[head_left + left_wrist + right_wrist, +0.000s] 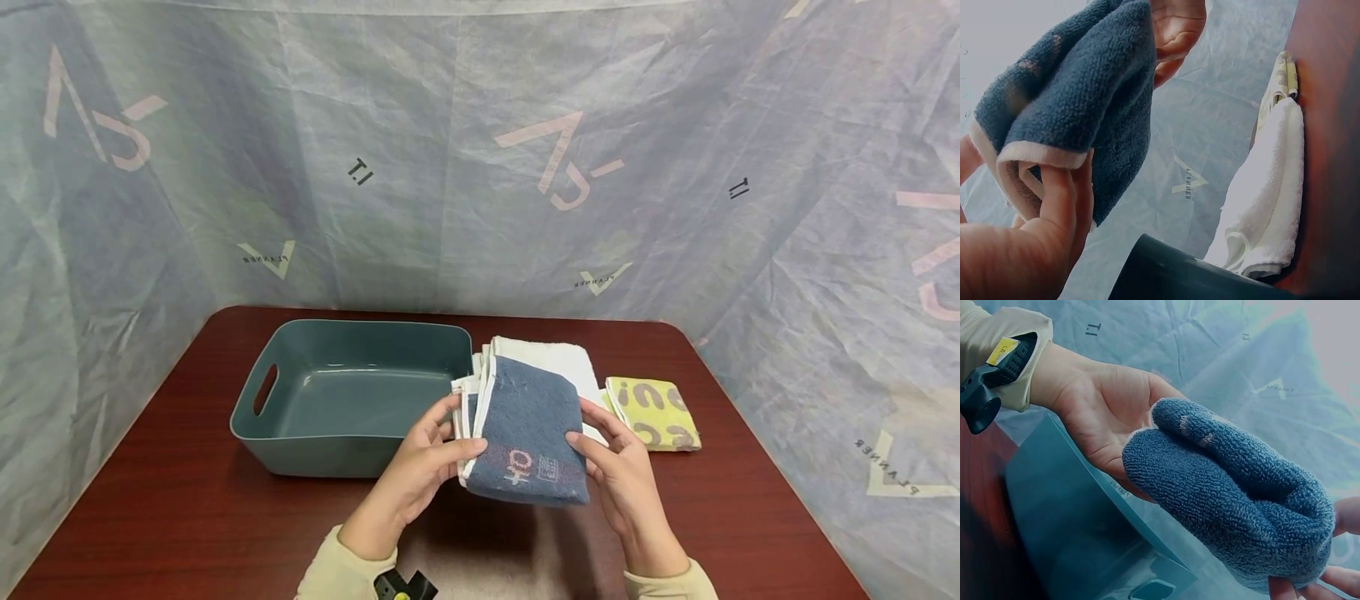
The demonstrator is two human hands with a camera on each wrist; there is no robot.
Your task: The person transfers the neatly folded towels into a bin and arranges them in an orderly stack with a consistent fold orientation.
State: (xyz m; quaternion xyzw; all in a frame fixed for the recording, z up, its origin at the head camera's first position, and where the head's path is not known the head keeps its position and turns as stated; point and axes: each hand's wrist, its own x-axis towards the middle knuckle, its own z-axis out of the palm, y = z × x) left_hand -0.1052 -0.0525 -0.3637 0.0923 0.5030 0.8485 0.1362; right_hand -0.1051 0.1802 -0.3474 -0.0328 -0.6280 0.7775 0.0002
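Note:
A folded blue towel (528,425) with white edging and a small printed mark is held up above the table between both hands. My left hand (420,471) pinches its left edge, thumb on the front face and fingers behind or in the folds. On the opposite edge my right hand (618,467) grips it the same way, thumb in front. The left wrist view shows the towel's layered folds (1079,100) with fingers tucked at the white hem. In the right wrist view its rounded, doubled-over side (1229,494) faces the camera.
A grey-green plastic bin (330,457) with a handle slot stands at the left. Behind the blue towel lies a folded white towel (558,358), and right of it a folded yellow patterned towel (654,412). Printed grey sheeting (442,167) hangs around the dark red table (165,508).

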